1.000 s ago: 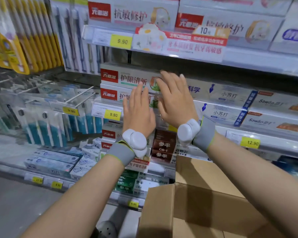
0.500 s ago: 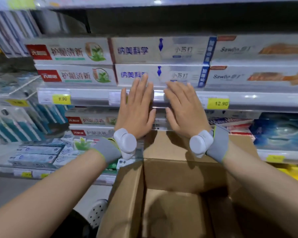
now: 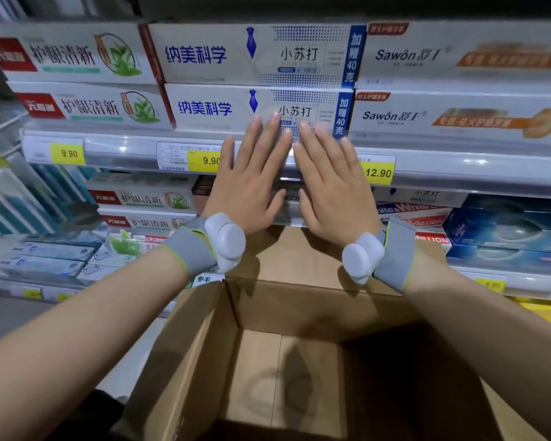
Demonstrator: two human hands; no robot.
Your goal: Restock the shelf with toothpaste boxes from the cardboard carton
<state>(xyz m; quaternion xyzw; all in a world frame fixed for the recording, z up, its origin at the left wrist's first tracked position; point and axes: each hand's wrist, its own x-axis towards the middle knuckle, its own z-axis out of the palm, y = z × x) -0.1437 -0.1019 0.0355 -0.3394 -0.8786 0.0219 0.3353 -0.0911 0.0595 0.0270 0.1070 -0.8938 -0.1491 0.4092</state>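
Note:
Two white toothpaste boxes with blue print are stacked on the shelf point(image 3: 458, 168); the lower box point(image 3: 217, 109) sits under the upper box point(image 3: 204, 55). My left hand point(image 3: 252, 183) and my right hand point(image 3: 330, 186) are side by side, flat, fingers straight, fingertips reaching the lower box's front. Neither hand holds anything. Below my wrists stands the open cardboard carton point(image 3: 204, 329); its visible floor is bare.
Red-and-white boxes point(image 3: 86, 106) stand stacked to the left, Sawon boxes point(image 3: 442, 117) to the right. Yellow price tags point(image 3: 69, 153) line the shelf rail. Lower shelves hold more toothpaste boxes; toothbrush packs point(image 3: 10, 198) hang at the far left.
My hands moved right from the red-and-white boxes to the blue-print boxes and came closer together. The view swung right and down, showing the inside of the carton.

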